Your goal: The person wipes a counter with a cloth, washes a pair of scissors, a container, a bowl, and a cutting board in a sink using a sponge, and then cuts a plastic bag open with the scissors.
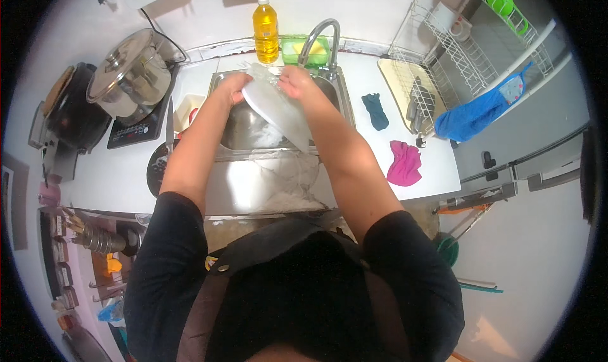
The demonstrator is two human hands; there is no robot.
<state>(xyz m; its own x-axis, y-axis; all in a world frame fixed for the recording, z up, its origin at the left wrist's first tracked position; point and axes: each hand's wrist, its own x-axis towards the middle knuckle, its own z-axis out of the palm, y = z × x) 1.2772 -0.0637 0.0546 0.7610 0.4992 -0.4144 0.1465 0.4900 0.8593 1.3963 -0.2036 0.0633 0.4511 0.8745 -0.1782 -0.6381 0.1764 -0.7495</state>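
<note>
Over the stainless-steel sink [237, 129], both hands hold a pale, translucent plastic item [280, 108], whose exact kind I cannot tell. It slants from below the chrome faucet [336, 43] towards the sink's front rim. My left hand [233, 87] grips its upper left edge. My right hand [295, 81] is closed at its upper right side, close to the spout's end. White foam or water [266, 138] shows in the basin under it. A clear, wrinkled film or spilled water [292, 184] covers part of the counter in front.
Behind the sink stand a bottle of yellow liquid [266, 32] and a green sponge holder [289, 55]. A steel pot [135, 77] is on an induction cooker [142, 133] at left; a dark pan [154, 167] is near my left forearm. Rightward lie a dark cloth [375, 111], a pink cloth [404, 163] and a wire rack [468, 62].
</note>
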